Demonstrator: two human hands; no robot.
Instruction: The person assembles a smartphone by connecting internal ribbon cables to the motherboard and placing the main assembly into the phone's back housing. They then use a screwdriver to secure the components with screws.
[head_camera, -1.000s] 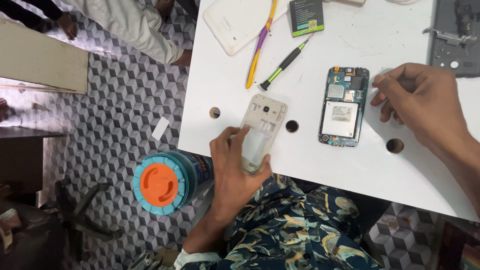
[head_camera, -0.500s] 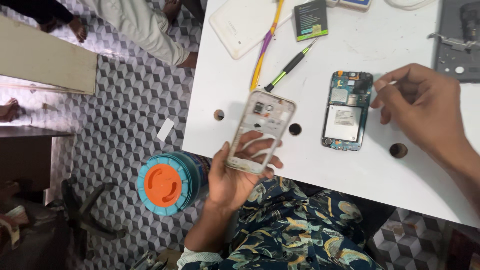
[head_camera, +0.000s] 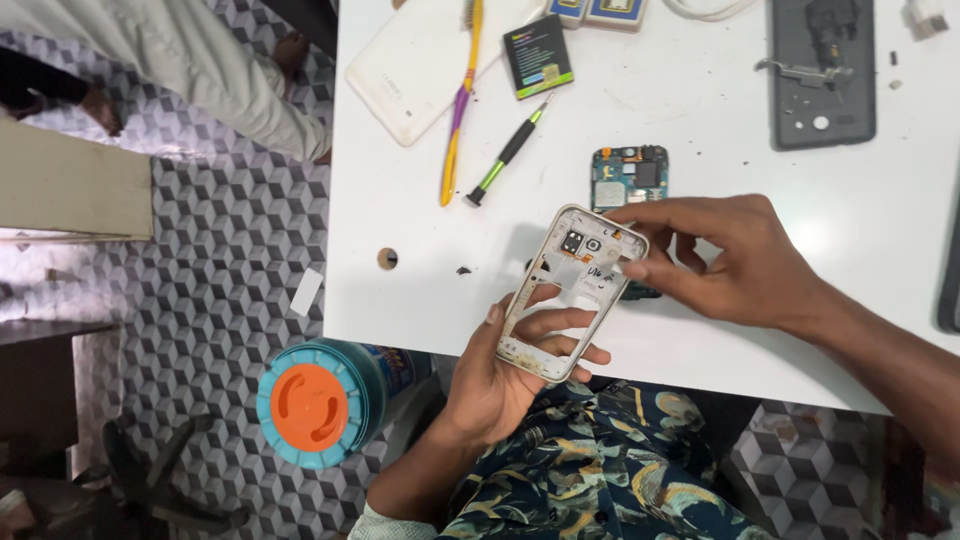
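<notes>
Your left hand (head_camera: 500, 385) grips the white phone mid-frame (head_camera: 570, 292) from beneath, fingers curled through its open window and thumb along its left edge; the frame sits just below frame centre, tilted, its camera-cutout end pointing to the upper right, lifted over the near edge of the white table (head_camera: 700, 130). Your right hand (head_camera: 735, 262) comes in from the right, thumb and forefinger pinched on the frame's upper right corner, remaining fingers loosely bent. Whether anything small sits between those fingertips cannot be told. Directly behind the frame and partly hidden by your right hand lies the opened phone body with its blue circuit board (head_camera: 628, 178) exposed, resting flat on the table. To its upper left, a green-and-black screwdriver (head_camera: 508, 155) lies diagonally, and just left of that a yellow-and-purple toothbrush (head_camera: 460, 100) runs nearly vertical. A white back cover (head_camera: 415, 72) lies in the upper middle-left of the frame, touching the toothbrush handle, with a dark battery (head_camera: 538, 55) just to the right. A grey phone shell (head_camera: 822, 70) sits in the upper right. A round hole (head_camera: 387, 258) marks the table's left part. Below the table edge, lower left, a teal container with an orange lid (head_camera: 315, 405) stands on the patterned floor (head_camera: 220, 250). Another person's pale sleeve (head_camera: 190, 65) crosses the upper left.
</notes>
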